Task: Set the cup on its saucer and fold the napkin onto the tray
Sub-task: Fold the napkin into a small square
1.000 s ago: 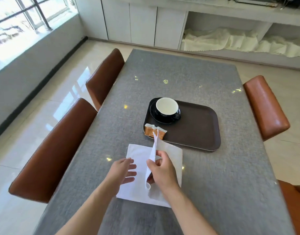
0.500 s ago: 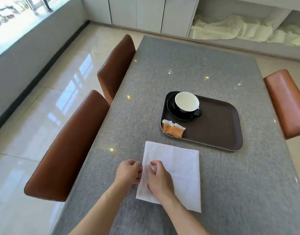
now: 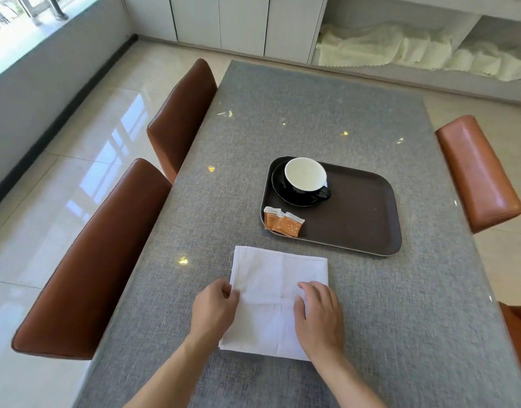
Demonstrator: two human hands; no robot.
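A white napkin [image 3: 271,278] lies flat on the grey table, folded into a rectangle just in front of the tray. My left hand [image 3: 213,310] pinches its left edge with curled fingers. My right hand [image 3: 318,313] rests flat on its right half, fingers spread. The black cup [image 3: 305,178], white inside, stands upright on its black saucer [image 3: 280,192] in the far left corner of the dark brown tray [image 3: 359,213]. No part of the napkin touches the tray.
Orange sachets [image 3: 283,221] lie at the tray's near left corner. Brown leather chairs stand along the table's left side [image 3: 91,260] [image 3: 180,119] and right side [image 3: 477,172]. The grey table [image 3: 312,113] runs on beyond the tray.
The napkin half that my right hand held up has been laid over to the left. My right hand then slid right across the folded cloth, while my left stayed at the left edge.
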